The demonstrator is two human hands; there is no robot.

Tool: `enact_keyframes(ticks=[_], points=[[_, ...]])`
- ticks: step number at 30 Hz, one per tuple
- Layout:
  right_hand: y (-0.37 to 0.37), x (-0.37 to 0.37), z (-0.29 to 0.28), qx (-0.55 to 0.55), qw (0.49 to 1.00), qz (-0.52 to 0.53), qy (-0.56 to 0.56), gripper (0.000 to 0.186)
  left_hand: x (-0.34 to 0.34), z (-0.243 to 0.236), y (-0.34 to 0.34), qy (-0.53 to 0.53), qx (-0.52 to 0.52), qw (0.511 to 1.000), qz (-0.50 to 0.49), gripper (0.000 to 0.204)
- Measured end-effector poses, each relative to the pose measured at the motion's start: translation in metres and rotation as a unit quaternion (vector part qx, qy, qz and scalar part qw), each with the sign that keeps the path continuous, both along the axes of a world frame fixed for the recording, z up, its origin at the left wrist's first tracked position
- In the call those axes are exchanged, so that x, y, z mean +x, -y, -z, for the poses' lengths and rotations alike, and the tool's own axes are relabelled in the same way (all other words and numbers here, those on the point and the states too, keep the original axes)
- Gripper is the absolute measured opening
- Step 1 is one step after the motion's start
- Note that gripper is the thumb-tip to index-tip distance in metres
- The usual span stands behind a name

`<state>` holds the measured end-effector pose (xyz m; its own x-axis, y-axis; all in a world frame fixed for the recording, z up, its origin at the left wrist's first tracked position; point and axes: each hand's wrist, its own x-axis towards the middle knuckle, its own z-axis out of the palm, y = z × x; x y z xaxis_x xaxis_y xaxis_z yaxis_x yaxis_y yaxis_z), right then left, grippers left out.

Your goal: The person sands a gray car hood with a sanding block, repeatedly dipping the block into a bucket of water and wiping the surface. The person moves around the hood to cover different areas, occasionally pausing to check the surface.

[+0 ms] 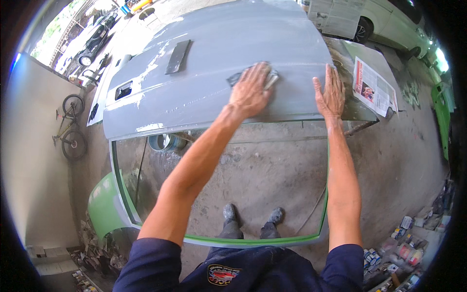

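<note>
I note dark sheet [234, 78] crosswise under left hand [250, 92], fingers flattened over it; right hand [332, 95], farther off, released against grey panel [292, 100].

The wall [34, 146] on the left is pale and plain. The floor [389, 155] is grey and stained. A bicycle [72, 130] is positioned beside the wall. Daylight enters at upper left, where a dark car [94, 45] is located. A white vehicle [387, 23] occupies the upper right; a bright light [441, 59] is visible beyond it. Assorted containers [404, 252] cover the lower-right floor area.
</note>
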<state>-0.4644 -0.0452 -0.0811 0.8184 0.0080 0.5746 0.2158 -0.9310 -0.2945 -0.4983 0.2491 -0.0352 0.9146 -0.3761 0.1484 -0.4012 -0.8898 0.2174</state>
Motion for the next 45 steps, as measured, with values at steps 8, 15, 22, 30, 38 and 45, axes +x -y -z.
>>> enact_keyframes(ticks=[8, 15, 22, 30, 38, 45], points=[[-0.004, -0.001, -0.002, 0.006, 1.000, 0.011, -0.004, 0.085, -0.080, -0.003, -0.292, 0.011, -0.037, 0.959, -0.280, 0.069], [-0.003, -0.001, -0.002, 0.018, 1.000, -0.007, 0.016, 0.084, -0.032, 0.026, -0.097, -0.003, 0.070, 0.974, -0.217, 0.071], [0.001, 0.001, 0.001, -0.016, 1.000, -0.010, 0.019, 0.081, -0.011, -0.002, 0.031, 0.007, -0.014, 1.000, 0.013, 0.078], [0.001, 0.001, 0.003, 0.006, 1.000, -0.003, -0.006, 0.082, -0.115, 0.039, -0.298, 0.045, 0.057, 0.949, -0.307, 0.066], [-0.001, 0.002, 0.001, 0.009, 1.000, -0.003, 0.009, 0.084, -0.090, 0.056, -0.261, 0.063, 0.061, 0.926, -0.368, 0.069], [0.000, 0.001, -0.001, -0.012, 1.000, 0.002, -0.008, 0.080, -0.013, 0.003, -0.008, 0.066, -0.018, 0.996, -0.061, 0.080]])
